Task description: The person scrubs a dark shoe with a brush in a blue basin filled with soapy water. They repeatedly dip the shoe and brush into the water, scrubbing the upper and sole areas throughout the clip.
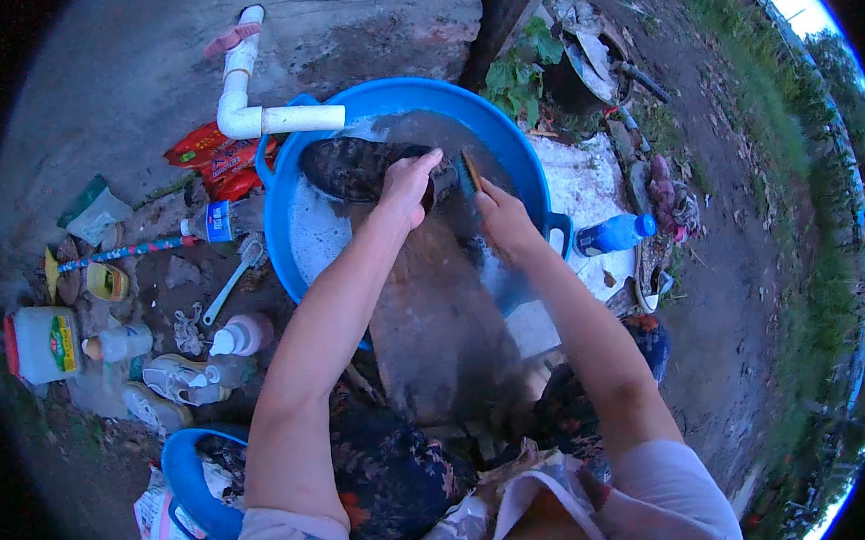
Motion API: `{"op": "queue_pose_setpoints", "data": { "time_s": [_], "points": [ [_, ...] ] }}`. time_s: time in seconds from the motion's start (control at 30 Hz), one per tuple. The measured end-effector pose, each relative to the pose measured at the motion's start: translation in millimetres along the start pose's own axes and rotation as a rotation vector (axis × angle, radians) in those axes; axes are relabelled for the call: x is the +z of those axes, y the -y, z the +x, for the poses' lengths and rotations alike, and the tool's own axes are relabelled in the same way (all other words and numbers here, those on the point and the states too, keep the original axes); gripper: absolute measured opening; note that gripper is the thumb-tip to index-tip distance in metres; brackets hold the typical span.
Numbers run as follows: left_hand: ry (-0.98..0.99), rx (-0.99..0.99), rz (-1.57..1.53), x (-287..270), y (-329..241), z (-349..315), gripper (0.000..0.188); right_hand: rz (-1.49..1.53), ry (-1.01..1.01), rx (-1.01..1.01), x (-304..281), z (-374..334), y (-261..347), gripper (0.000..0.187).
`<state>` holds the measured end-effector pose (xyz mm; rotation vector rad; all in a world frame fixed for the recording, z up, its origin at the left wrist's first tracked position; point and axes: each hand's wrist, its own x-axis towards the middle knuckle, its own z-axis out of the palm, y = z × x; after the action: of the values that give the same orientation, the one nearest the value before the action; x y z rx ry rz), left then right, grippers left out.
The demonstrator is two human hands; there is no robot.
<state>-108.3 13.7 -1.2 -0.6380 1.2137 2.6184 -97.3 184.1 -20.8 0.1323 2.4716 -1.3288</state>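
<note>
A large blue basin [534, 162] of sudsy water stands before me. My left hand [409, 187] is closed on a dark, wet shoe [341, 169], whose toe points left. The shoe lies tilted over the water at the far side of the basin. My right hand [504, 221] grips a scrub brush [471, 172] with a wooden back and bluish-green bristles, close by the shoe's right end. Under my hands a wooden board [430, 319] slopes from the basin toward my lap. The fingers of my left hand hide part of the shoe.
A white pipe [293, 119] with a pink-handled tap juts over the rim. On the left are a white long-handled brush [228, 281], bottles, a pair of light shoes [176, 383] and a smaller blue tub [184, 479]. A blue bottle [615, 234] stands at the right.
</note>
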Motion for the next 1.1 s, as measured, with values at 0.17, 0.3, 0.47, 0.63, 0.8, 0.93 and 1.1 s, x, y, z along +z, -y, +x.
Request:
{"op": "queue_pose_setpoints", "data": {
  "time_s": [0.17, 0.3, 0.47, 0.63, 0.8, 0.93, 1.1],
  "points": [
    [-0.210, -0.004, -0.108, -15, 26, 6, 0.021, -0.270, -0.078, -0.407, 16, -79, 46, 0.051],
    [-0.077, 0.051, -0.041, -20, 42, 4, 0.015, -0.414, -0.173, -0.097, 28, -17, 72, 0.051],
    [-0.043, -0.176, -0.308, -20, 13, 11, 0.035, -0.346, -0.077, -0.258, 51, -58, 53, 0.052],
    [-0.284, 0.000, 0.014, -25, 46, 24, 0.045, -0.536, -0.181, -0.240, 27, -24, 58, 0.051],
    [-0.258, -0.093, -0.049, -33, 21, 14, 0.036, -0.408, -0.053, -0.312, 60, -57, 59, 0.053],
    [-0.224, -0.021, -0.300, -27, 31, 11, 0.038, -0.504, -0.183, -0.213, 34, -25, 58, 0.051],
    [-0.099, -0.034, -0.232, -25, 27, 8, 0.038, -0.487, -0.152, 0.023, 26, 26, -4, 0.049]
  ]
}}
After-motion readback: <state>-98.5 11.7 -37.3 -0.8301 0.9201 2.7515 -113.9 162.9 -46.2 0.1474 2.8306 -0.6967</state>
